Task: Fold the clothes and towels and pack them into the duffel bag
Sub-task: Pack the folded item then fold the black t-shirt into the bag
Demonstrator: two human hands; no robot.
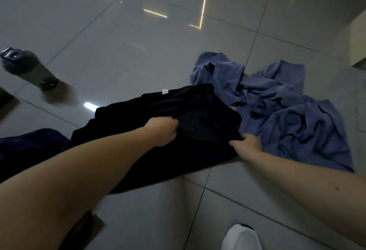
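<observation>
Your left hand (162, 130) had its fingers curled into a bunch of the black garment (198, 111), and your right hand (247, 142) pinched that garment's near edge, so both were clamped on cloth. The garment hung half-lifted over the tiled floor (118, 51), its white tag (165, 91) showing at the far side and its tail running under your left forearm. The step looked to be the opening-out before the first fold. It called for shifting both holds to matching corners or seams, drawing the cloth taut and laying it flat on bare tile (a bunched grip would likely fold creases in). Just beside it on the right, touching its edge, sat a crumpled blue heap (287, 115), not yet folded. A dark blue cloth (29, 144) lay at the left, with a dark bottle (29, 67) beyond it. No duffel bag could be made out in the view.
</observation>
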